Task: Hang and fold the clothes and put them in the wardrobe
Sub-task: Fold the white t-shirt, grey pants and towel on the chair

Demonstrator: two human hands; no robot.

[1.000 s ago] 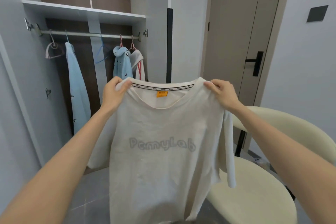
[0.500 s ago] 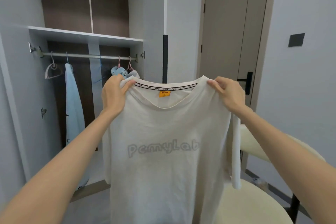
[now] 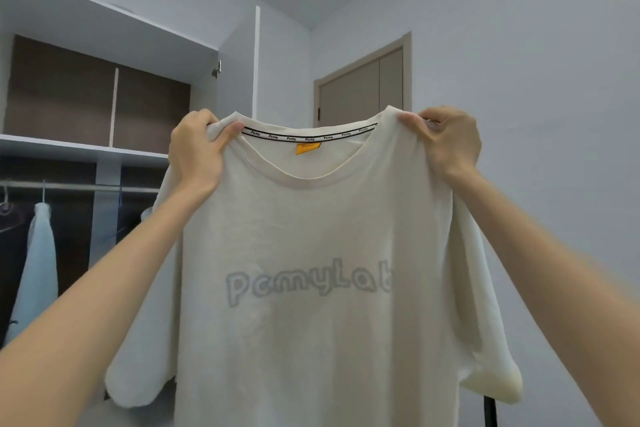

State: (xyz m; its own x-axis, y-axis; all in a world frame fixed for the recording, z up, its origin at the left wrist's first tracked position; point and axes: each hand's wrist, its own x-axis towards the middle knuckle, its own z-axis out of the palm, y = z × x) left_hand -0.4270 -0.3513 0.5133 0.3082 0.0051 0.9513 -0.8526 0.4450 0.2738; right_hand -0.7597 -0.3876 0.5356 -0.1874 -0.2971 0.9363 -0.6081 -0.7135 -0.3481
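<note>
A cream short-sleeved cotton T-shirt point(image 3: 311, 253) with grey lettering across the chest hangs at the centre of the frame, held up by its shoulders and running down to the bottom edge. The left hand point(image 3: 195, 149) grips the shoulder just left of the collar point(image 3: 311, 180), fingers curled and thumb pressed over bunched fabric. The right hand point(image 3: 446, 140) pinches the opposite shoulder just right of the collar in the same way. The open white wardrobe point(image 3: 83, 149) fills the left of the frame, and its metal hanging rail point(image 3: 79, 187) at middle left carries a pale blue garment point(image 3: 38, 270). Neither hand holds a hanger, so one grip probably has to let go before the shirt can be hung or folded. Releasing one side would likely let the loose cloth swing and twist, and the hem, out of view below, could trail low. Both grips sit on gathered cloth rather than flat seams, so a fold started from here may come out skewed. On the way to the rail, the drooping sleeves point(image 3: 485, 340) could catch on what already hangs there.
</note>
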